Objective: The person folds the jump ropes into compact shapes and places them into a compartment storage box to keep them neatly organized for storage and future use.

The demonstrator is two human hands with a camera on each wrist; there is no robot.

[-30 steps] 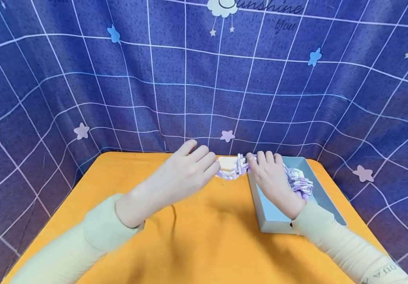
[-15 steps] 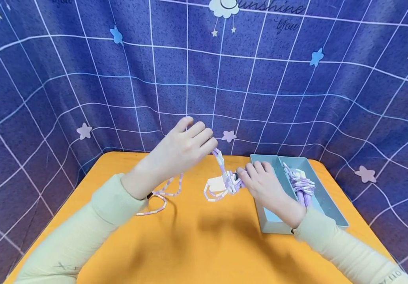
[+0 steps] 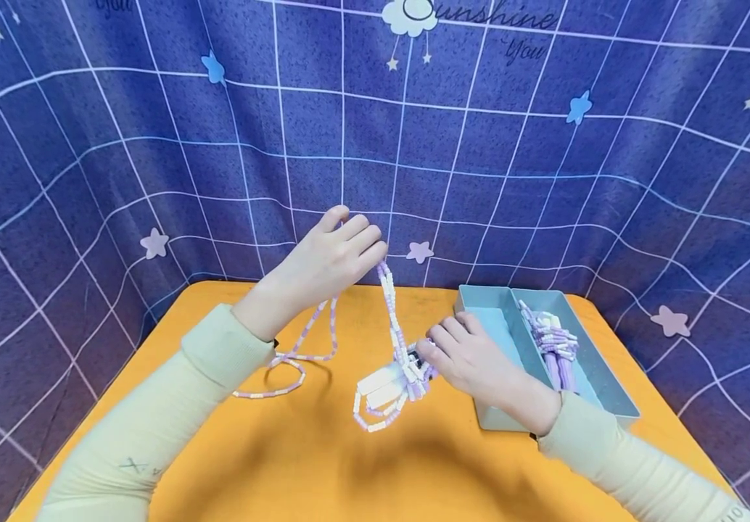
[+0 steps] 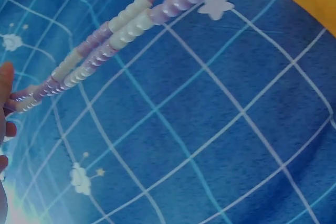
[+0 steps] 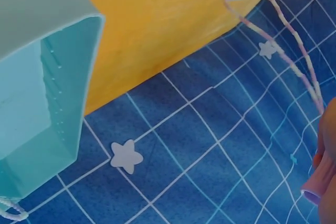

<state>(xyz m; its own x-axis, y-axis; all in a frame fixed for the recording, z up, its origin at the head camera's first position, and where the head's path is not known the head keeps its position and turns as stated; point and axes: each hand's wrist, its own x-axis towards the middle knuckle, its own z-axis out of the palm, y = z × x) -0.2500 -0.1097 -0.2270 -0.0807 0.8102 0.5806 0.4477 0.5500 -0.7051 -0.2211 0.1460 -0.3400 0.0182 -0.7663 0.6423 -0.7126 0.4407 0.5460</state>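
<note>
My left hand (image 3: 336, 257) is raised over the middle of the table and pinches a beaded jump rope (image 3: 393, 304) in white and lilac. From it two strands run down to a wound bundle with white handles (image 3: 381, 384), which my right hand (image 3: 473, 355) grips by its right side. Another length of the rope trails behind the left hand in a loose loop on the table. In the left wrist view, paired strands (image 4: 131, 24) stretch taut from the fingertips (image 4: 6, 82). In the right wrist view, a lilac handle end (image 5: 312, 195) pokes out below my fingers.
A grey-blue box (image 3: 469, 297) with two compartments stands at the right of the orange table (image 3: 270, 464). Its right compartment holds a second bundled jump rope (image 3: 556, 341). A blue grid-patterned curtain (image 3: 375, 145) hangs close behind the table.
My right hand has come left and down from above the box, bringing the bundle with it. My left hand has risen, pulling rope strands out longer between the hands.
</note>
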